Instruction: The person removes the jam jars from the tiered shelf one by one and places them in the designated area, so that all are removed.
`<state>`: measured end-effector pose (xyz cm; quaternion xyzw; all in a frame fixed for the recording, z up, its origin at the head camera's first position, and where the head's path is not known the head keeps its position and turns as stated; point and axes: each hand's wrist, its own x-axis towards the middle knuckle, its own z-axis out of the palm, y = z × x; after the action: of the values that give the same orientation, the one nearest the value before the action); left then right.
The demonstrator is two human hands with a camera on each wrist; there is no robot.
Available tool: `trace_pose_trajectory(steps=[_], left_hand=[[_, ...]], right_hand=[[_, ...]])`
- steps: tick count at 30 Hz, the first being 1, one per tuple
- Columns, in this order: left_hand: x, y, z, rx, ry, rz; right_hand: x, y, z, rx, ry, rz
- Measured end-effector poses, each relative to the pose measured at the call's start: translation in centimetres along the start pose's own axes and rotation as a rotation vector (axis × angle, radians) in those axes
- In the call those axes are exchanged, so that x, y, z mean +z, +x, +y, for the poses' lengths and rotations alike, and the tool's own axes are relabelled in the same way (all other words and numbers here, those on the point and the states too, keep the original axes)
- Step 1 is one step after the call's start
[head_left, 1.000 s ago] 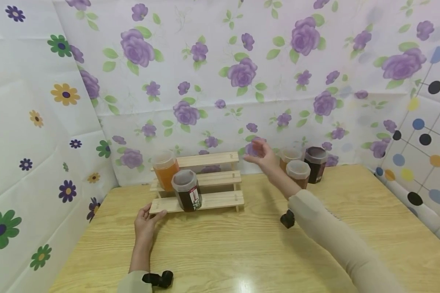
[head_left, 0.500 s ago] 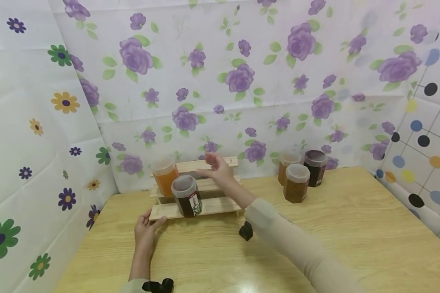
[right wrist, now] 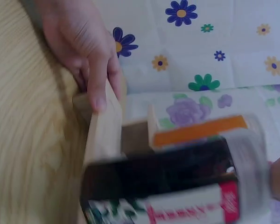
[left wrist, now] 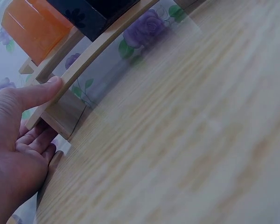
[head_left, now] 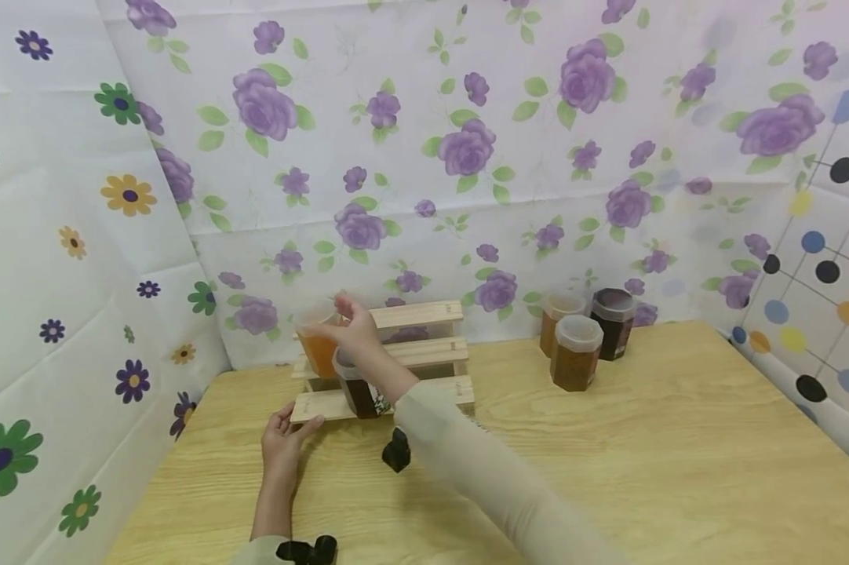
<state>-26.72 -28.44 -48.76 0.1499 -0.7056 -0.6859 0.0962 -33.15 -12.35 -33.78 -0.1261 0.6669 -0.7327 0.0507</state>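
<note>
Both hands were at the wooden rack (head_left: pixel 428 353). The left hand (head_left: pixel 282 447) gripped its front step (head_left: pixel 318 406) near the left end; the right hand (head_left: pixel 361 336), thumb and fingers parted, was at the rim of the orange jar (head_left: pixel 318 359) on the middle step (head_left: pixel 449 348), though blur hid any contact. Doing this well probably meant bracing the rack and clearing the dark jar (head_left: pixel 356 392) in front. Its red-and-white label (right wrist: pixel 191 207) bore lettering too blurred to read.
</note>
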Motion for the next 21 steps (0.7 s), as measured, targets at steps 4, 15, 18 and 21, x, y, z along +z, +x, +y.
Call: trace_pose_trajectory(steps=[4,15,18,21], left_hand=[[0.0,0.0,0.0,0.004,-0.001,0.0],[0.0,0.2,0.4,-0.006,0.003,0.008],[0.1,0.2,0.4,-0.015,0.004,0.0],[-0.2,0.1,0.3,-0.019,0.005,0.003]], right_hand=[[0.8,0.4,0.4,0.02,-0.045,0.041],[1.1,2.5,0.7,0.004,-0.188,0.037],[1.1,2.7,0.6,-0.001,-0.247,0.029],[1.1,2.8,0.5,-0.01,-0.298,0.004]])
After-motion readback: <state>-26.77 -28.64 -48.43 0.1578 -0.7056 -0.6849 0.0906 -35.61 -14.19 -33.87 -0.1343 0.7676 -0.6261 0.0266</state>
